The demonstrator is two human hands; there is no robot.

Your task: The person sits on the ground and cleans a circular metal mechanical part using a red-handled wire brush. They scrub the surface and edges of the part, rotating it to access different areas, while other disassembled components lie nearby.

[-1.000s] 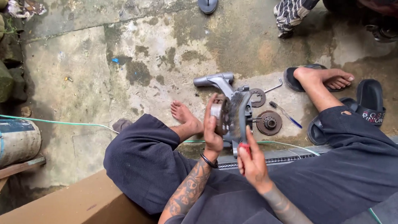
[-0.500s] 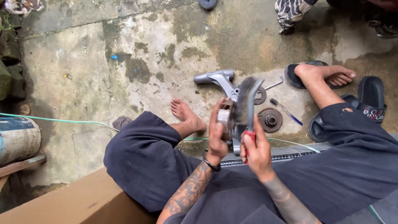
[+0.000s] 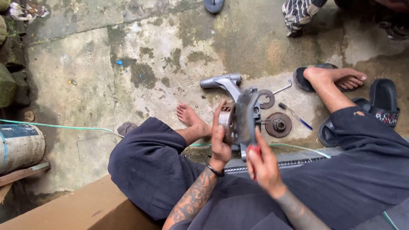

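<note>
I sit on a low ledge with my legs spread over wet concrete. My left hand (image 3: 220, 142) grips the left side of a grey metal gear housing (image 3: 243, 119) held upright between my knees. My right hand (image 3: 263, 165) is shut on a red-handled tool (image 3: 254, 150) whose tip meets the bottom of the housing. A grey cast metal arm (image 3: 222, 81) lies on the ground just beyond the housing.
A rusty gear disc (image 3: 278, 125), a flat ring plate (image 3: 267, 99), a bent key (image 3: 283, 88) and a blue pen-like tool (image 3: 295, 116) lie on the concrete. Black sandals (image 3: 384, 102) sit right. A green cord (image 3: 64, 126) runs left toward a cylinder (image 3: 19, 147). Another person's foot (image 3: 299, 15) is at the top.
The housing has turned in my hands so its edge faces me more. My right hand shifted slightly up under it with the red-handled tool.
</note>
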